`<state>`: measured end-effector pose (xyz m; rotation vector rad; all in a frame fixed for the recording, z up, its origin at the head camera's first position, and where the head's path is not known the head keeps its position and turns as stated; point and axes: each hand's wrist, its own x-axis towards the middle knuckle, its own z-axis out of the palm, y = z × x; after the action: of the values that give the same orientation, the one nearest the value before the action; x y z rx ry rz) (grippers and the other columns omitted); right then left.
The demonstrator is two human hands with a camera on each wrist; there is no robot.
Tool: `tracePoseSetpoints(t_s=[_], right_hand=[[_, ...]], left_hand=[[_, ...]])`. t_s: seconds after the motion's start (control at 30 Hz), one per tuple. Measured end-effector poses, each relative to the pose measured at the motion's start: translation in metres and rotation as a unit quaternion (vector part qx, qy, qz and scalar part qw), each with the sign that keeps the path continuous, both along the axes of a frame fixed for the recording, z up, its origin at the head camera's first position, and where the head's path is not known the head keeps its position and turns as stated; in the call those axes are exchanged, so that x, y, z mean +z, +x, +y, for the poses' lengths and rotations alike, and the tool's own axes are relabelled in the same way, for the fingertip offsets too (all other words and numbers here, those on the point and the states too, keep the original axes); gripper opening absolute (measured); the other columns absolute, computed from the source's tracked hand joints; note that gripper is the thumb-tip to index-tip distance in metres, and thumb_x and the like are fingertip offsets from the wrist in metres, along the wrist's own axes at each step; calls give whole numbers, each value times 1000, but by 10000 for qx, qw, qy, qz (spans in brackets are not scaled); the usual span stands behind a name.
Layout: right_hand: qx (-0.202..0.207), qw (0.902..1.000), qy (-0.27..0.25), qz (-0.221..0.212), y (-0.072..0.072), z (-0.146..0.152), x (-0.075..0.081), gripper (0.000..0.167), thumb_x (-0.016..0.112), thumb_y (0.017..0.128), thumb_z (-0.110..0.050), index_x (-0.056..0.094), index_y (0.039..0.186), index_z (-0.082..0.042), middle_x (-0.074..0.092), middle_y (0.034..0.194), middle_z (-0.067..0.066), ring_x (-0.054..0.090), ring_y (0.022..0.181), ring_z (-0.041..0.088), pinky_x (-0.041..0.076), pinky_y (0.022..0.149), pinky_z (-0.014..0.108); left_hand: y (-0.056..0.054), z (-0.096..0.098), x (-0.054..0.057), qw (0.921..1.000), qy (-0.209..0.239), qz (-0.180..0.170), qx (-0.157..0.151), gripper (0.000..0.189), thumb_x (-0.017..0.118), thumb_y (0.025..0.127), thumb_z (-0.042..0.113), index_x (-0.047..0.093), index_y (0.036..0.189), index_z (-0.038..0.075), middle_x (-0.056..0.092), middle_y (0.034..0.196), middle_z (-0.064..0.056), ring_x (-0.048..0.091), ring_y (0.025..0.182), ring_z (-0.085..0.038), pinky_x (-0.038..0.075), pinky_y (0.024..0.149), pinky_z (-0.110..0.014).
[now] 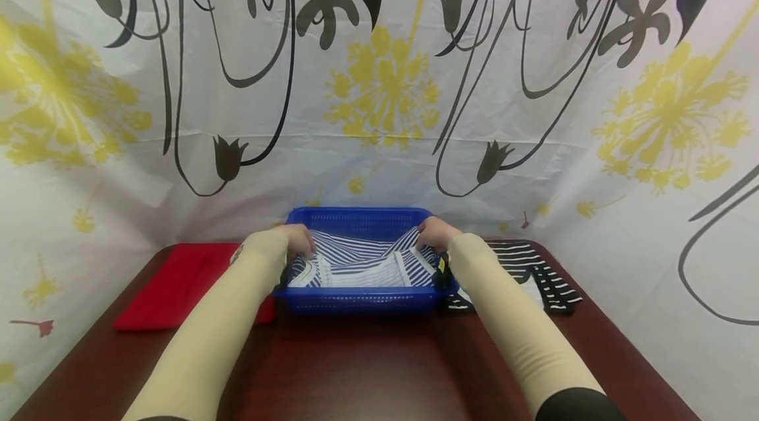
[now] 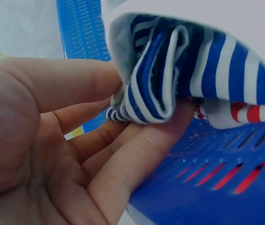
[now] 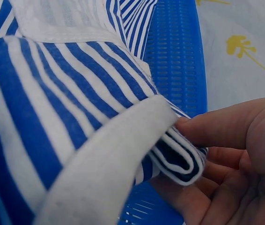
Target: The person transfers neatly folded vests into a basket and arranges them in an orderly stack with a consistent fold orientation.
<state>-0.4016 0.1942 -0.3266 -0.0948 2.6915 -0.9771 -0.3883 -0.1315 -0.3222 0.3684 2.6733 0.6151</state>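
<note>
A blue-and-white striped garment [image 1: 362, 259] with white trim hangs between my two hands, over the blue plastic basket [image 1: 356, 300]. My left hand [image 1: 298, 240] pinches a folded edge of it at the basket's left side; the left wrist view shows the layered fold [image 2: 153, 79] between thumb and fingers. At the right side my right hand [image 1: 437, 234] pinches the opposite edge, where a rolled fold [image 3: 177, 159] shows in the right wrist view. Beneath the garment, a red-and-white striped cloth [image 2: 256, 113] lies in the basket, mostly hidden.
A folded red cloth [image 1: 178, 282] lies on the dark brown table [image 1: 362, 368] left of the basket. To the right lies a black-and-white striped garment [image 1: 554, 282], partly behind my right forearm. A white sheet with a floral print [image 1: 379, 164] hangs behind the table.
</note>
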Motion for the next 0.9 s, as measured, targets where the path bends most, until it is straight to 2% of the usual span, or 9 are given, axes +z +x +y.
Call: tracePoseSetpoints(t_s=[0.27, 0.5, 0.63, 0.73, 0.9], right_hand=[[28, 9999, -115, -28, 5, -1, 0, 54, 59, 84, 6, 45, 135, 13, 54, 125, 26, 57, 98, 27, 54, 79, 37], [38, 9983, -515, -280, 9, -1, 4, 64, 56, 82, 12, 38, 143, 6, 50, 124, 25, 57, 87, 25, 54, 69, 33], [60, 9975, -590, -375, 11, -1, 6, 65, 55, 82, 14, 39, 144, 4, 48, 130, 27, 59, 87, 25, 55, 72, 35], [34, 9971, -629, -420, 11, -1, 7, 63, 54, 81, 16, 41, 142, 6, 47, 132, 29, 59, 88, 25, 56, 75, 37], [-52, 9957, -730, -571, 11, 2, 7, 61, 51, 81, 17, 42, 141, 7, 52, 125, 29, 61, 86, 26, 56, 75, 38]], left_hand=[[-1, 1, -2, 9998, -201, 63, -58, 34, 68, 80, 3, 69, 113, -2, 67, 111, -12, 61, 97, -25, 51, 87, -41], [13, 1, 6, 9996, -71, -160, 200, 28, 66, 79, 2, 67, 108, -2, 63, 101, -9, 57, 89, -23, 51, 77, -36], [23, 3, 12, 9995, -140, -220, 184, 28, 65, 80, 1, 64, 108, -3, 61, 100, -10, 57, 89, -24, 51, 76, -36], [22, 4, 12, 9992, -302, -178, 167, 28, 67, 79, 2, 65, 107, -2, 63, 97, -10, 59, 87, -24, 52, 75, -36], [24, 5, 14, 9989, -433, -163, 47, 16, 67, 81, 2, 66, 96, -1, 64, 88, -9, 59, 74, -20, 51, 65, -30]])
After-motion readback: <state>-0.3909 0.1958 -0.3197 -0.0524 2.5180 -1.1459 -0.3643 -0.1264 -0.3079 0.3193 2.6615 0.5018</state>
